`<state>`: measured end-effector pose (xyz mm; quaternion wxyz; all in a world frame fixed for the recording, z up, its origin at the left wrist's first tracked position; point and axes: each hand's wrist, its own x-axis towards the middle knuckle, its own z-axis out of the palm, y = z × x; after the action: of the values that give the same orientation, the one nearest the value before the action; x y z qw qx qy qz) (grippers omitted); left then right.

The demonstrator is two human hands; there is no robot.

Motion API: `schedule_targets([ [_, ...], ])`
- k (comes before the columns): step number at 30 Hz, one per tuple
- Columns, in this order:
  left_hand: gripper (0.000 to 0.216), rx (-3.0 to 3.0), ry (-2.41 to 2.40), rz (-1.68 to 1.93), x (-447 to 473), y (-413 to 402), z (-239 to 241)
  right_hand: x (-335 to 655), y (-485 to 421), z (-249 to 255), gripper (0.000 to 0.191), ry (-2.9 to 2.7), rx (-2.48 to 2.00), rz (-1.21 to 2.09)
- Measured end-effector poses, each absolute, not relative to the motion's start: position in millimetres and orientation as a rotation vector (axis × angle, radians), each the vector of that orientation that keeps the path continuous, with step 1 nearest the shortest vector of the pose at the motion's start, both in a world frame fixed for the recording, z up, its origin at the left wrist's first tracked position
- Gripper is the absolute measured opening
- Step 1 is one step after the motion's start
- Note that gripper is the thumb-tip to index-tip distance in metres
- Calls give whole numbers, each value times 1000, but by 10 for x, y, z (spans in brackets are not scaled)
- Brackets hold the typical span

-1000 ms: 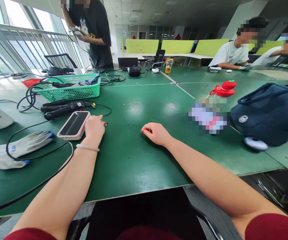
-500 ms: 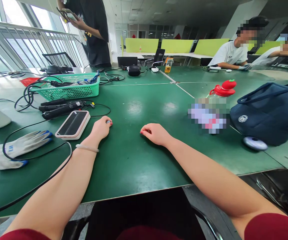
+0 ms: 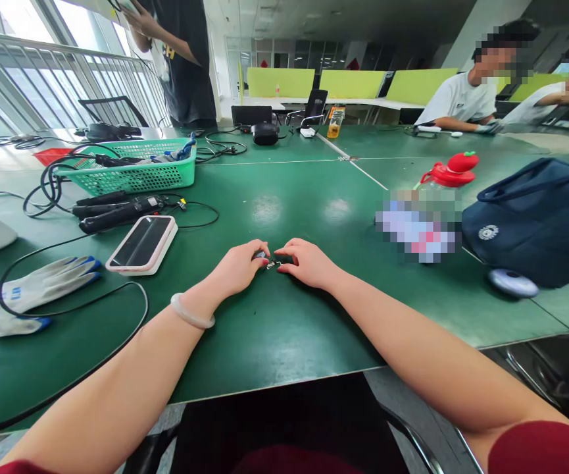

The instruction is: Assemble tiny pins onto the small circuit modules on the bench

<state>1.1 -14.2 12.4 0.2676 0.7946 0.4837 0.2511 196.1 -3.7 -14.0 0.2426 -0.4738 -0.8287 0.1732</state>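
Over the green table, my two hands come nearly together in the middle. My left hand is closed, pinching a small grey-blue object between thumb and fingers. A thin, shiny metal piece shows between the hands, right at the left fingertips; its exact kind is too small to make out. My right hand is curled, its thumb and forefinger closing around the right end of that metal piece. A pale bangle circles my left wrist.
To the left are a phone, white-and-blue gloves, a black cable, black hand tools and a green basket. A red-lidded bottle and navy bag stand right. Several people are across the table.
My left hand has moved right, carrying the small object over to my right hand. The metal piece now shows between them. My right hand has stayed nearly in place.
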Motion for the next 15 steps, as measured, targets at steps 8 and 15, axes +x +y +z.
schedule_targets([
  [8,23,1523,1058,866,147,-126,-55,1861,-62,-154,16,-2365,-1220,405],
  [15,29,1318,1038,945,100,-83,-43,1821,-88,-154,10,-2366,-1224,345],
])
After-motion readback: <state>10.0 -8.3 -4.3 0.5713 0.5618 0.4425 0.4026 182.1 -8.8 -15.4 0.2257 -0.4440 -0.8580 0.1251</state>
